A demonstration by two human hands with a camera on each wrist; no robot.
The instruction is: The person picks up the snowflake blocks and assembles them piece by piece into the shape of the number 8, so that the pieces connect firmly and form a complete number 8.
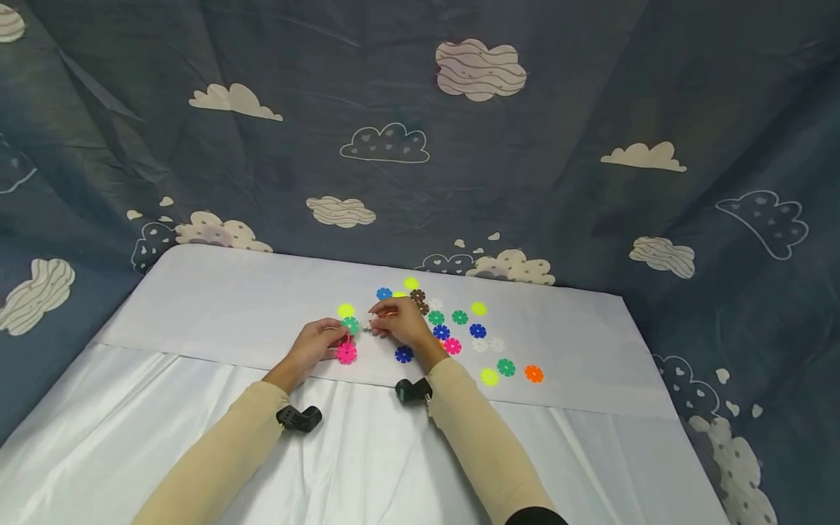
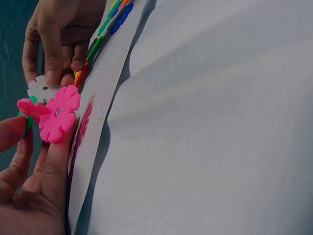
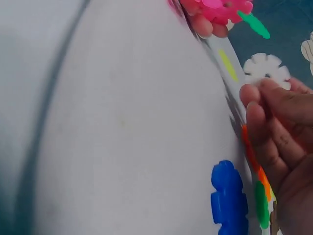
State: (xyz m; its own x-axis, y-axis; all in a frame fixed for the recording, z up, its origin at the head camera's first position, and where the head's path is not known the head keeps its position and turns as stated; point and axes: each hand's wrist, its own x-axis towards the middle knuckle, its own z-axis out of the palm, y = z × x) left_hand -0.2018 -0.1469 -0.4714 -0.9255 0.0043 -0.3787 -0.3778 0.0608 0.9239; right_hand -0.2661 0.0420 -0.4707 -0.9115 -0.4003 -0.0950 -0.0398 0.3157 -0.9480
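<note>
My left hand holds a small cluster of notched plastic discs shaped like flowers, with a green disc on top and a pink disc below. In the left wrist view the pink disc faces the camera, and a second pink piece juts from it toward the green one at the thumb. My right hand pinches a white notched disc between thumb and fingertips. That white disc is close beside the cluster, apart from it in the right wrist view.
Several loose discs lie on the white table, mostly right of the hands, among them an orange disc, a yellow disc and a blue disc. Behind the table hangs a dark curtain with cloud prints.
</note>
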